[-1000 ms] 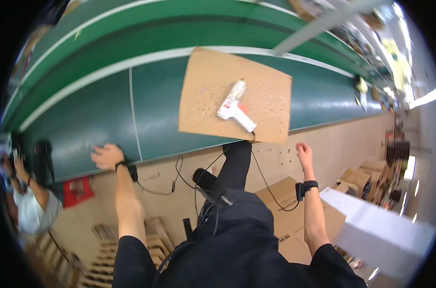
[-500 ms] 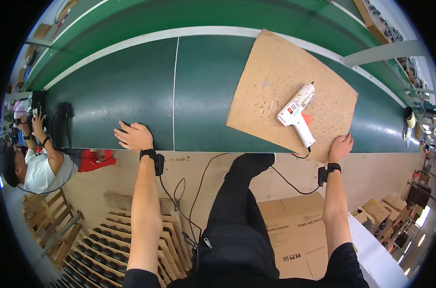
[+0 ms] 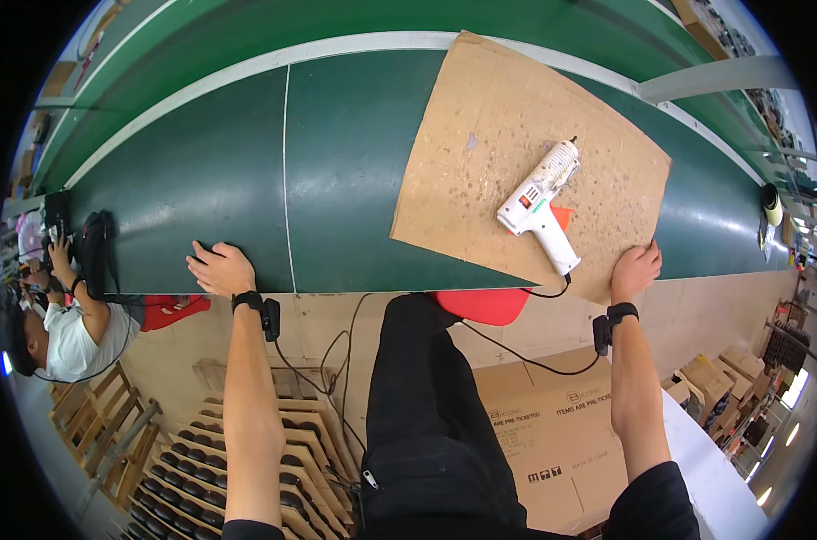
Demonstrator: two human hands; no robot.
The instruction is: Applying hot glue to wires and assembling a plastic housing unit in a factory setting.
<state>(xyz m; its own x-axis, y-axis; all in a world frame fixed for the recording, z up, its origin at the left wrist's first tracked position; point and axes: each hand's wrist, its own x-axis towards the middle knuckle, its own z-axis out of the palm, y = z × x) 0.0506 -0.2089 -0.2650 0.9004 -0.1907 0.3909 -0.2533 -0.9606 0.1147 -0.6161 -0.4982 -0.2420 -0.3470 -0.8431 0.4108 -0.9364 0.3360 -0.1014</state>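
Observation:
A white hot glue gun with an orange trigger lies on its side on a worn, spotted cardboard sheet. Its black cord runs over the table's front edge. My right hand is at the sheet's lower right edge, fingers bent together over the cardboard and the table edge; their undersides are hidden. Well to the left, my left hand lies flat on the green table, fingers apart and holding nothing. A black device is strapped to my left wrist, another to my right.
A red stool seat shows under the table's front edge. Below are a large carton and racked boards with black pieces. Cables hang near my legs. Another person works at the far left; a roll stands far right.
The view has shifted, and my legs stand farther left, uncovering the red stool seat. Both hands keep their places on the table and cardboard. The glue gun lies as before on the sheet.

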